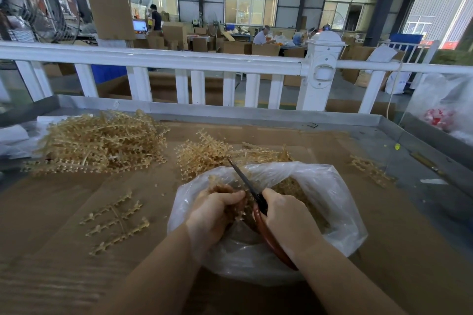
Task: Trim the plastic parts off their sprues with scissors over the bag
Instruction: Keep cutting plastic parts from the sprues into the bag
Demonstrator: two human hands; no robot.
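Left hand (215,215) is curled round a sprue (239,208) of tan plastic parts, holding it over the mouth of the clear bag (340,215). Right hand (286,215) is wrapped round the red-brown handles of the scissors (252,192); blades point toward 11 o'clock, tip past the bag's far rim. Blade gap can't be read at this res.

Bag sits at 6 o'clock on the counter (64,212), w/ a heap of trimmed parts (299,192) inside. Large sprue pile (102,143) at 10 o'clock, smaller pile (204,153) at 12 just beyond the bag. Single sprue (117,222) lies at 8 o'clock, a few loose sprues (371,169) at 2.

Step in hand, est.: snipping parts from the held sprue.

Recs for a clean cut:
- Keep sprue and blades over the bag opening so parts drop in, not onto the counter.
- Cut close to each part's gate; avoid leaving stubs.
- Left fingertips sit near the blades; keep them behind the cut line.
- Bag rim is slack, so watch the blades don't nick the film.
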